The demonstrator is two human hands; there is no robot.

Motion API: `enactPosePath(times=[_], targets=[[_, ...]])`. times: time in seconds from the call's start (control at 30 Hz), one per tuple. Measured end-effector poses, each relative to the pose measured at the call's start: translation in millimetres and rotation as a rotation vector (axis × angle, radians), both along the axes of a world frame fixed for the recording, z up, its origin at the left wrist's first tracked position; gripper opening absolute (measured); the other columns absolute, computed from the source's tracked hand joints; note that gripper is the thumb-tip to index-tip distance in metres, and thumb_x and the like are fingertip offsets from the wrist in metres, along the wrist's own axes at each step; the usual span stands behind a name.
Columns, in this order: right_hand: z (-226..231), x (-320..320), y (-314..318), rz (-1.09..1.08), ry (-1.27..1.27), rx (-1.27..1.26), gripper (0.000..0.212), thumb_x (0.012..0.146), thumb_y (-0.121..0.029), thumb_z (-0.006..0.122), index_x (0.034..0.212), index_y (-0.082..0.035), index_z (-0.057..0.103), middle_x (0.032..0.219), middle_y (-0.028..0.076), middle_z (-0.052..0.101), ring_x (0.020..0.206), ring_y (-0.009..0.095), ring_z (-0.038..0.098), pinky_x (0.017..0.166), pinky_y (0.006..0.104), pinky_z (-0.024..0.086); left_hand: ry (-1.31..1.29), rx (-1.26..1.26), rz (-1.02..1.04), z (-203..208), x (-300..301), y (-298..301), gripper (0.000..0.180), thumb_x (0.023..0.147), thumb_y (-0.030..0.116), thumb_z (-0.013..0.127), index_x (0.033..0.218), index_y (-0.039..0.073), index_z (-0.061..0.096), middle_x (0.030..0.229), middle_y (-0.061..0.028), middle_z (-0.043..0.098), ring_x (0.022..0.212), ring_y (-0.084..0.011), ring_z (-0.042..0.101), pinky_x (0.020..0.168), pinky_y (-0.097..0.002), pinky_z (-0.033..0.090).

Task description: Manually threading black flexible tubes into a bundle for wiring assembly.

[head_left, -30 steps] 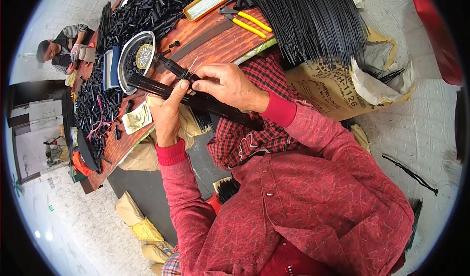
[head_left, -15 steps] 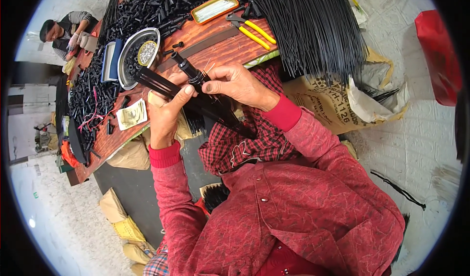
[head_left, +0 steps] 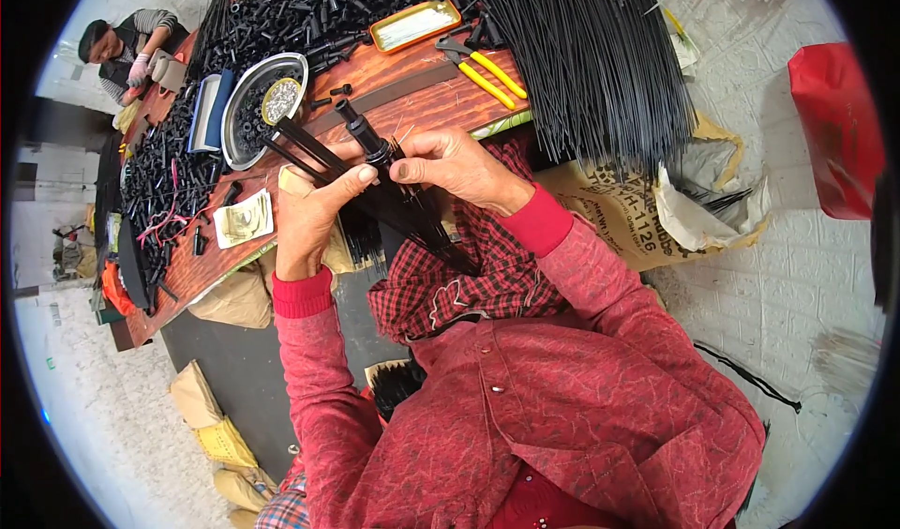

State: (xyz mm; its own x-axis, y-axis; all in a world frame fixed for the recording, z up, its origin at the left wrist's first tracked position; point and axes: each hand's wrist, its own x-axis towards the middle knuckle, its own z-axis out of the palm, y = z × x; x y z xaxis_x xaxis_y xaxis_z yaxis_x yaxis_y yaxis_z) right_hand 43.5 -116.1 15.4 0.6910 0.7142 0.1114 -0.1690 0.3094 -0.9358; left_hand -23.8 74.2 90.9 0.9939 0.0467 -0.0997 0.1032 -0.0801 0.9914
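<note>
My left hand is closed around several thin black rods, whose ends fan out up and to the left. Its thumb tip presses against a stepped black tubular fitting. From the other side my right hand pinches the lower part of this fitting between thumb and fingers. A few thin, copper-coloured ends poke out by the right fingertips. Below both hands, more long dark strands hang toward the checked red-black cloth on my lap. My palms hide where rods and fitting meet.
Yellow-handled pliers, an orange-rimmed tray and a metal dish lie on the red-brown table. Loose black fittings pile up behind. Long black rods overhang the right edge. A co-worker sits far left.
The rods at my left hand have spread apart into a fan. The fitting stands slightly more upright, with my left thumb now against it. The whole view has shifted a little.
</note>
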Motion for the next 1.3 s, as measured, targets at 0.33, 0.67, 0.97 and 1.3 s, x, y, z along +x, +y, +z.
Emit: enactPosePath(times=[0.33, 0.67, 0.97, 1.3], targets=[[-1, 3, 6, 0.037, 0.018, -0.077, 0.022, 0.088, -0.024, 0.072, 0.091, -0.002, 0.071, 0.075, -0.006, 0.058, 0.069, 0.004, 0.050, 0.060, 0.0217, 0.040, -0.039, -0.282, 0.003, -34, 7, 16, 0.027, 0.076, 0.002, 0.078, 0.101, -0.002, 0.068, 0.090, -0.0079, 0.071, 0.078, -0.0124, 0.066, 0.073, -0.0256, 0.053], [14, -11, 12, -0.064, -0.214, -0.097, 0.018, 0.085, -0.016, 0.073, 0.085, 0.001, 0.070, 0.072, -0.002, 0.059, 0.069, 0.006, 0.052, 0.062, 0.0252, 0.044, -0.102, -0.254, -0.038, -33, -3, 21, 0.032, 0.077, 0.008, 0.077, 0.105, -0.003, 0.067, 0.096, -0.0077, 0.070, 0.085, -0.0128, 0.064, 0.079, -0.0252, 0.049], [15, -27, 21, -0.079, -0.155, -0.150, 0.019, 0.088, -0.017, 0.071, 0.084, 0.001, 0.068, 0.073, -0.004, 0.056, 0.070, 0.005, 0.048, 0.062, 0.0242, 0.041, -0.079, -0.238, -0.010, -32, -20, 30, 0.033, 0.079, 0.006, 0.076, 0.109, -0.004, 0.065, 0.098, -0.0075, 0.070, 0.089, -0.0137, 0.065, 0.083, -0.0271, 0.050], [23, -66, 7, -0.152, 0.012, 0.044, 0.026, 0.097, -0.023, 0.059, 0.107, 0.001, 0.063, 0.095, -0.002, 0.061, 0.089, 0.005, 0.053, 0.079, 0.0241, 0.046, -0.229, -0.129, 0.084, -18, -42, -8, 0.030, 0.081, 0.006, 0.075, 0.107, -0.004, 0.066, 0.097, -0.0076, 0.069, 0.086, -0.0131, 0.064, 0.080, -0.0263, 0.051]])
